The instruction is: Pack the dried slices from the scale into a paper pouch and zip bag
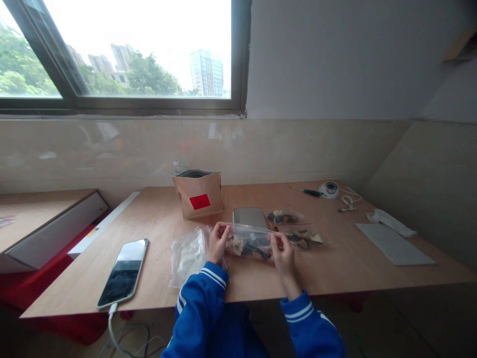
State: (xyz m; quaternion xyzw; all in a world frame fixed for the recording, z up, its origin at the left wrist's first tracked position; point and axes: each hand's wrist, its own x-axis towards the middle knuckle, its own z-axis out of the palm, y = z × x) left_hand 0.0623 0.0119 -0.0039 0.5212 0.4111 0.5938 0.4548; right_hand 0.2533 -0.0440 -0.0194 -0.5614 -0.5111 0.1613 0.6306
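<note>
A clear zip bag with dark and pale dried pieces inside is stretched between my two hands. My left hand pinches its upper left corner, and my right hand pinches the upper right side. Behind it stands a small flat device with a pale grey top, partly hidden by the bag. Two more filled zip bags lie to the right, a farther one and a nearer one. By my left wrist is a heap of clear plastic bags.
An open brown paper pouch with a red label stands at the back. A phone on a cable lies at the left edge. To the right are a screwdriver, a white dome camera with its cord, and a white sheet.
</note>
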